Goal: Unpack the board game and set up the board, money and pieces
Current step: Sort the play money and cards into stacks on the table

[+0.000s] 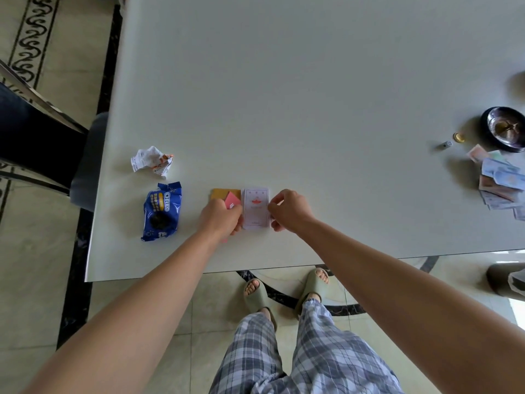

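With the left hand (220,216) gripping red cards (232,201) and the right hand (287,209) pinching the pale card stack (255,207) near the tabletop's (284,109) front edge, a careless nudge could mix the piles.

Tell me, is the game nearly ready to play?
Not yet. Out already: the paper money lies in a loose pile at the right of the table, a die nearby. In hand: the left hand holds a red card over the orange cards; the right hand pinches the white cards at their edge. Left: no board or pieces show yet.
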